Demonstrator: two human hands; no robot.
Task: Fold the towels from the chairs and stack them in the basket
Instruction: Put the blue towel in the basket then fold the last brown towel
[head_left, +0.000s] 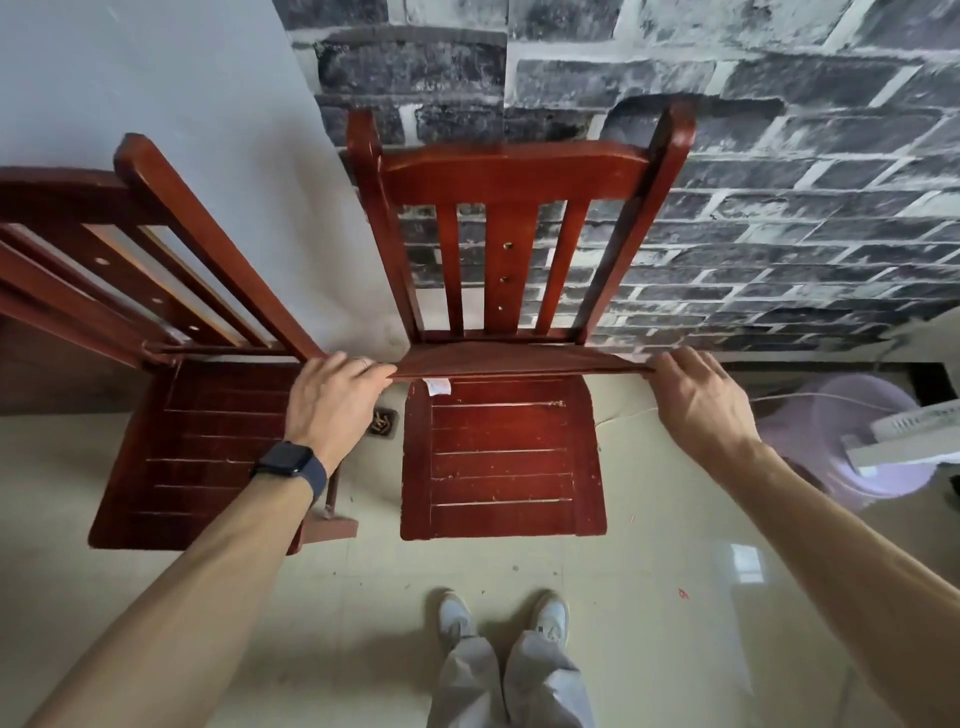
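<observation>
Over the seat of the middle chair (503, 457): one brown towel (519, 359), stretched taut and level between two hands, seen almost edge-on, clear of the seat and in front of the foot of the chair back. A white label (437, 386) hangs from its underside near the left end.

Left hand (335, 397): pinches the towel's left end, fingers on top; dark watch (290, 462) on the wrist.

Right hand (698, 402): holds the towel's right end, fingers curled over the edge.

Second chair (192, 447): same red wood, just beside the first on the left, turned at an angle, seat bare.

Far right, on the floor (649, 597): pale purple round tub (831, 431), blurred, with a white object lying across it; contents cannot be told.

Behind: brick-pattern wall (779, 182). Below: grey trousers and white shoes (550, 618) on pale tiles.
</observation>
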